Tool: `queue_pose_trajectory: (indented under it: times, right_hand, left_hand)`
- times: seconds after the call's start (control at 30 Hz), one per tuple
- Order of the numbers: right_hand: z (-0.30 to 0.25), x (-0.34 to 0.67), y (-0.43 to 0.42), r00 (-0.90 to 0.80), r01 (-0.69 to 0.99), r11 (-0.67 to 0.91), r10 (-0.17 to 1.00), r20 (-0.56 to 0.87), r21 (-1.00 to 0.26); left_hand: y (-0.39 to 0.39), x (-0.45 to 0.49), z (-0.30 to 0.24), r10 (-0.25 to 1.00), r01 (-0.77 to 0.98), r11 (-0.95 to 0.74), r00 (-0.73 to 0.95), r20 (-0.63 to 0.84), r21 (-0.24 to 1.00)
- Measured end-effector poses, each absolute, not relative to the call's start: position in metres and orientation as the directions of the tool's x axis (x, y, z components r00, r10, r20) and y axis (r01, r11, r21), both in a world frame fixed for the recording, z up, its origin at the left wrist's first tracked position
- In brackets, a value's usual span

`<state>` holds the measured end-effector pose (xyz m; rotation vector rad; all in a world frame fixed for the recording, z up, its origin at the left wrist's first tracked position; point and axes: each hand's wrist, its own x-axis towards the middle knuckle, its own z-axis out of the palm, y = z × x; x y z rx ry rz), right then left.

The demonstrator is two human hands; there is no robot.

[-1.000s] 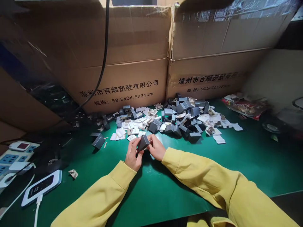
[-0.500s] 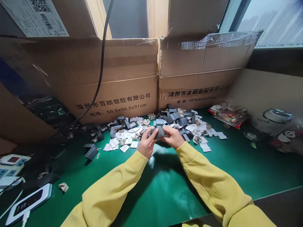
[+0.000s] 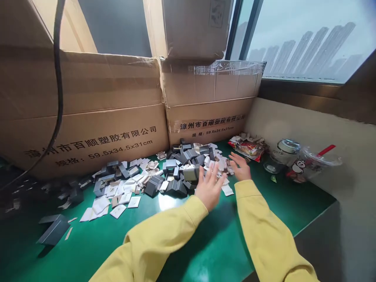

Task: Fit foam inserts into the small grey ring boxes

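Both my hands are stretched out over a heap of small dark grey boxes (image 3: pixel 182 172) and white paper slips (image 3: pixel 101 203) on the green mat (image 3: pixel 223 250). My left hand (image 3: pixel 209 187) is open, fingers spread and blurred, just right of a grey box (image 3: pixel 190 173) lying on the heap. My right hand (image 3: pixel 241 167) is also open, palm down, over the right end of the pile. Neither hand holds anything. Yellow sleeves cover both arms.
Two big cardboard cartons (image 3: pixel 88 117) stand behind the heap, a third (image 3: pixel 196 27) stacked on top. A lone grey box (image 3: pixel 54 231) lies front left. A snack wrapper (image 3: pixel 248 147), a lidded cup (image 3: pixel 311 164) and a small jar (image 3: pixel 286 150) sit at right by the wall.
The grey box that both hands held is no longer in them; both hands are now open above the pile. The camera has swung right and up, showing the window.
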<state>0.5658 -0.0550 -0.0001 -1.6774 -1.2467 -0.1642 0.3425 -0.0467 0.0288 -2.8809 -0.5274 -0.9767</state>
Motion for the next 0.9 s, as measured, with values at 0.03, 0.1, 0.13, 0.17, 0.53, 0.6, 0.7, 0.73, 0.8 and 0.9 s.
queue_pose_trajectory:
  times: [0.03,0.1,0.13,0.17,0.53,0.6,0.7,0.73,0.8,0.9]
  right_hand:
    - [-0.004,0.579,-0.061,0.567,0.72,-0.016,0.59,0.575,-0.693]
    - [-0.01,0.603,-0.068,0.704,0.571,-0.112,0.576,0.416,-0.813]
    - [-0.013,0.613,-0.068,0.72,0.548,-0.13,0.577,0.386,-0.827]
    - [-0.016,0.621,-0.065,0.725,0.53,-0.143,0.587,0.36,-0.836]
    - [-0.034,0.647,0.075,0.514,0.439,0.055,0.803,0.301,-0.897]
    - [-0.032,0.647,0.096,0.481,0.409,0.084,0.826,0.293,-0.909]
    - [-0.03,0.637,0.119,0.411,0.394,0.117,0.865,0.288,-0.912]
    - [-0.03,0.631,0.123,0.384,0.398,0.127,0.876,0.291,-0.908]
    - [-0.03,0.616,0.125,0.329,0.413,0.149,0.895,0.3,-0.899]
    - [-0.029,0.588,0.119,0.237,0.426,0.192,0.919,0.314,-0.884]
  left_hand:
    - [-0.06,0.35,0.019,0.231,0.248,-0.968,0.797,0.557,0.047]
    - [-0.078,0.366,-0.001,0.171,0.153,-0.985,0.868,0.466,0.077]
    - [-0.081,0.374,-0.01,0.173,0.139,-0.984,0.886,0.431,0.108]
    - [-0.08,0.38,-0.018,0.199,0.151,-0.977,0.892,0.405,0.148]
    - [-0.028,0.375,-0.031,0.294,0.203,-0.945,0.87,0.396,0.255]
    - [-0.029,0.376,-0.025,0.278,0.203,-0.953,0.878,0.39,0.223]
    - [-0.027,0.378,-0.018,0.279,0.222,-0.957,0.877,0.392,0.186]
    - [-0.026,0.379,-0.016,0.29,0.235,-0.955,0.872,0.394,0.183]
    - [-0.025,0.38,-0.014,0.318,0.265,-0.947,0.862,0.396,0.183]
    - [-0.025,0.377,-0.013,0.355,0.312,-0.935,0.84,0.41,0.169]
